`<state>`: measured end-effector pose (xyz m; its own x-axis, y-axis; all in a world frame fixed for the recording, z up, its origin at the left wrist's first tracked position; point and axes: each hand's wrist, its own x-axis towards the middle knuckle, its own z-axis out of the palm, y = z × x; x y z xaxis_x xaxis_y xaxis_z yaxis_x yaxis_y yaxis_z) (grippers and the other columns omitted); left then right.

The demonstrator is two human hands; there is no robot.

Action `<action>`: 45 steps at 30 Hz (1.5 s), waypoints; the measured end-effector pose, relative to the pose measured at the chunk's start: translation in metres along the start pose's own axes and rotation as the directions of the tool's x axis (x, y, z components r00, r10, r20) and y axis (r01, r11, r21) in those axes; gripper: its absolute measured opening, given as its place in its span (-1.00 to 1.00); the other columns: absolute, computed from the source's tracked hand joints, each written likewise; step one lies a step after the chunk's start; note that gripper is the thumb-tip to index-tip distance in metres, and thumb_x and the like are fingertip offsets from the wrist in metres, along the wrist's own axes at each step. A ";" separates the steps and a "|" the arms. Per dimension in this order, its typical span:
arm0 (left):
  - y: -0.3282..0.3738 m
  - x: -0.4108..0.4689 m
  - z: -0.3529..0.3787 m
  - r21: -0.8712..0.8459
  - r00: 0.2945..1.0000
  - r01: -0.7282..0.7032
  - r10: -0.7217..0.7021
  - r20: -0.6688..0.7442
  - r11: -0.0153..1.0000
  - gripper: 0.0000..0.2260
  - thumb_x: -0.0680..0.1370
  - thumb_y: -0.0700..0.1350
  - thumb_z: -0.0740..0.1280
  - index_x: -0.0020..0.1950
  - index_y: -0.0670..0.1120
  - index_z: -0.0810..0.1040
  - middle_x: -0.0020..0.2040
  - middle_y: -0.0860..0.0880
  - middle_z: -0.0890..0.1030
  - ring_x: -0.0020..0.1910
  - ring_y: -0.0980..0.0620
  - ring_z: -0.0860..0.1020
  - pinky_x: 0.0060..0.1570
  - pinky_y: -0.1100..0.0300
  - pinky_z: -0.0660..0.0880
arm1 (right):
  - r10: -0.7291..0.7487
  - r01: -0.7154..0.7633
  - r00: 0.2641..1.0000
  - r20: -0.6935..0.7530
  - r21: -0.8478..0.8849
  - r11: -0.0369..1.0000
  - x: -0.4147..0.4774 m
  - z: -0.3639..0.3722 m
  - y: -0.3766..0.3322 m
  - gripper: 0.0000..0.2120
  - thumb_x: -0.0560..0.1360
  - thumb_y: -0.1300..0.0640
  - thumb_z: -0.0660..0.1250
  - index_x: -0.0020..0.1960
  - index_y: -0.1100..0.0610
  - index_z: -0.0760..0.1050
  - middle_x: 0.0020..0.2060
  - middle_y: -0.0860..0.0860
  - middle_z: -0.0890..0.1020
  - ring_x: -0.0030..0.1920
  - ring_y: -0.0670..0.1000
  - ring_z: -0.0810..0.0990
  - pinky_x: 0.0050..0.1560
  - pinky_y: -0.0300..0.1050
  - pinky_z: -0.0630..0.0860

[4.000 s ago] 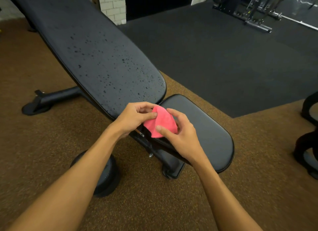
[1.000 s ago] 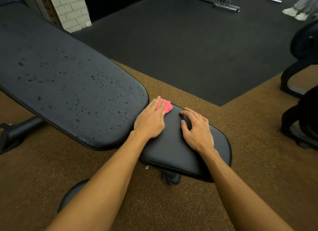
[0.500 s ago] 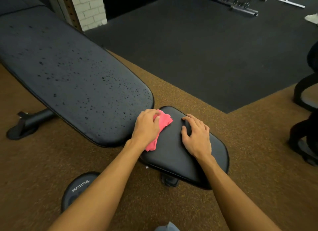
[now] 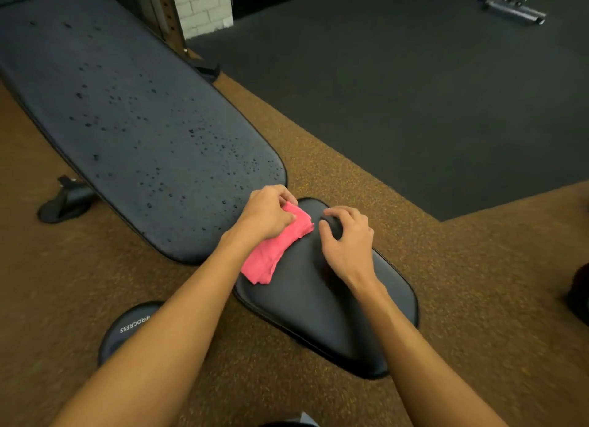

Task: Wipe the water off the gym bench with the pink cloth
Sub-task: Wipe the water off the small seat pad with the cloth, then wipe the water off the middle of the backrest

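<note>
1. Here the left hand [image 4: 267, 214] pinches the folded pink cloth [image 4: 275, 246] against the seat pad [image 4: 334, 305]; the right hand [image 4: 345, 238] rests beside it, fingers curled, holding nothing.
2. Better to press it flat and sweep long strokes up the back pad [image 4: 134, 117], where the droplets sit.
3. Floor lies open beyond both pad edges; mind the gap between the pads.

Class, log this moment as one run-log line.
left hand: presses pink cloth on seat pad | right hand: braces pad | backrest: droplets remain

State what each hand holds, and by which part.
Left hand grips the cloth at its far end, on the seat. Right hand holds nothing.
</note>
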<state>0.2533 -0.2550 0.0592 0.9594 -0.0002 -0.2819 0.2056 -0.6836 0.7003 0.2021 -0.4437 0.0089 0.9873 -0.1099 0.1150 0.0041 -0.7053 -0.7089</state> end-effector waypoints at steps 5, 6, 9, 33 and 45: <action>-0.001 -0.004 -0.014 -0.186 0.998 -0.027 0.018 -0.054 0.982 -0.78 0.49 -0.17 0.61 0.03 0.04 0.65 -0.04 0.07 0.67 -0.03 0.12 0.61 -0.08 0.29 0.48 | -0.068 0.040 0.989 0.130 0.207 0.977 0.004 0.013 -0.027 -0.54 0.63 -0.27 0.23 0.30 -0.01 0.66 0.20 -0.16 0.63 0.31 -0.08 0.45 0.40 -0.11 0.32; -0.002 -0.004 -0.018 -0.228 0.998 -0.031 0.017 -0.062 0.973 -0.77 0.48 -0.18 0.61 0.04 0.03 0.65 -0.02 0.06 0.69 -0.03 0.13 0.62 -0.10 0.32 0.49 | -0.066 0.033 0.988 0.138 0.231 0.972 0.004 0.015 -0.032 -0.56 0.64 -0.26 0.26 0.31 0.00 0.65 0.17 -0.16 0.64 0.29 -0.08 0.47 0.36 -0.13 0.36; -0.009 -0.002 -0.032 -0.367 0.998 -0.024 0.000 -0.065 0.930 -0.75 0.48 -0.20 0.61 0.05 0.02 0.65 0.01 0.02 0.72 0.02 0.05 0.69 0.02 0.10 0.65 | -0.006 -0.032 0.994 0.106 0.349 0.937 0.008 0.023 -0.046 -0.72 0.66 -0.08 0.42 0.30 0.01 0.60 0.13 -0.15 0.68 0.22 -0.09 0.59 0.26 -0.16 0.50; -0.071 0.034 -0.132 -0.265 0.974 -0.146 0.091 -0.208 0.953 -0.96 0.63 -0.13 0.46 0.06 -0.01 0.69 -0.03 0.07 0.71 -0.03 0.17 0.64 -0.03 0.41 0.53 | 0.054 -0.061 0.998 0.028 0.396 0.916 0.060 0.068 -0.129 -0.78 0.63 0.24 0.46 0.13 -0.05 0.55 0.16 -0.18 0.68 0.23 -0.21 0.64 0.22 -0.22 0.57; -0.113 0.050 -0.111 0.391 0.647 -0.132 0.378 -0.662 0.911 -0.84 0.63 -0.18 0.37 0.21 -0.13 0.60 0.25 -0.07 0.56 0.29 -0.09 0.50 0.32 0.05 0.36 | -0.419 0.445 0.885 0.203 -0.107 0.889 0.080 0.077 -0.070 -0.58 0.61 0.03 0.46 0.42 0.11 0.50 0.45 0.08 0.39 0.38 0.14 0.35 0.46 0.00 0.32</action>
<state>0.2997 -0.0973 0.0386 0.8263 0.2247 0.5165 -0.0145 -0.9082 0.4184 0.2925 -0.3494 0.0141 0.9042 0.3403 0.2579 0.4265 -0.7507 -0.5045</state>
